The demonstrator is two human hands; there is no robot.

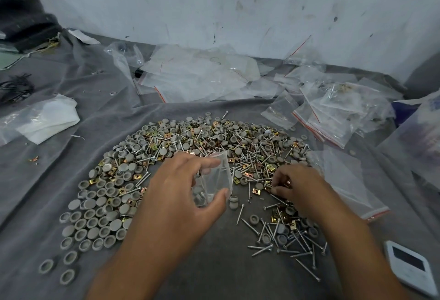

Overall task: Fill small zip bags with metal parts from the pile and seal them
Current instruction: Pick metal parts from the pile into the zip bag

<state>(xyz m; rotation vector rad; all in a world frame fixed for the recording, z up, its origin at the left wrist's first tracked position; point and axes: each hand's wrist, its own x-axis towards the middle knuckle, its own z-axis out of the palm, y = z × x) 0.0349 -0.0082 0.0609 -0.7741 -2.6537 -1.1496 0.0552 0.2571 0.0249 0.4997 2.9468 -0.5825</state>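
Note:
A wide pile of parts (190, 142) covers the grey cloth: grey round caps, silver screws and brass square clips. My left hand (183, 188) holds a small clear zip bag (217, 176) upright between thumb and fingers, its mouth open at the top. A few grey caps and screws lie in the bag's bottom. My right hand (295, 185) is just right of the bag, fingers curled down into the pile, pinching brass clips (287, 184) among the screws.
Empty zip bags (197, 73) lie heaped at the back by the wall. Filled bags (338, 107) sit at the right. One flat bag (350, 180) lies beside my right wrist. A white device (409, 268) rests at the lower right. White plastic (47, 119) lies left.

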